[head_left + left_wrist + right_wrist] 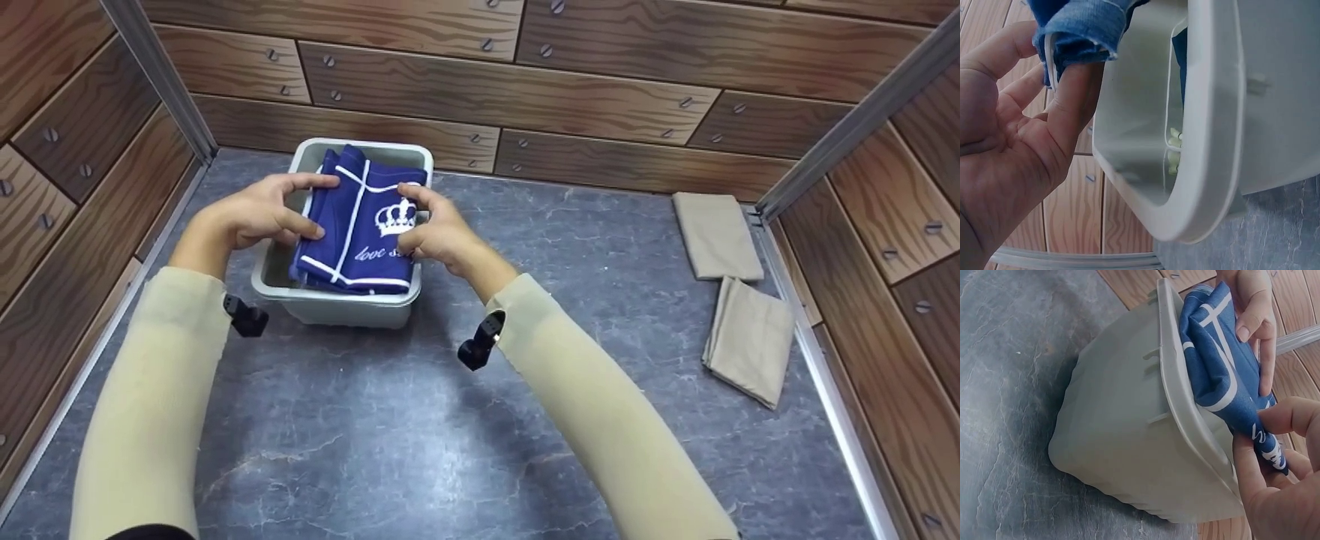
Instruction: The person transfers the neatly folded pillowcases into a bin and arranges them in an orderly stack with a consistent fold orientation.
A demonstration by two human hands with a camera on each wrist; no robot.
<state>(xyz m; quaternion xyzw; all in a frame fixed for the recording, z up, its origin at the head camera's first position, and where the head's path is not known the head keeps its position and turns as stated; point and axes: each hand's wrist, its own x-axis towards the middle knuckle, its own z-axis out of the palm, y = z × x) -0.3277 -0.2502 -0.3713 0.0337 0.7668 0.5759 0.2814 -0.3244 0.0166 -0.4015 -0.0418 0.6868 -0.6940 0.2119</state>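
Note:
A folded blue cloth (360, 225) with white lines, a white crown and lettering lies across the mouth of a pale grey plastic bin (356, 311). My left hand (259, 212) grips its left edge, with thumb and index finger on top. In the left wrist view, the left hand (1016, 124) holds the bunched end of the cloth (1081, 34) beside the bin's rim (1207, 112). My right hand (444, 232) pinches the opposite edge. In the right wrist view, the right hand's (1289, 478) fingers are on both faces of the cloth (1216, 371), above the rim.
Two folded beige cloths, one farther back (718, 236) and one nearer (752, 341), lie at the right side of the grey marbled surface (555, 420). Wood-patterned walls (420, 90) with metal edges enclose three sides. The bin stands near the back left corner.

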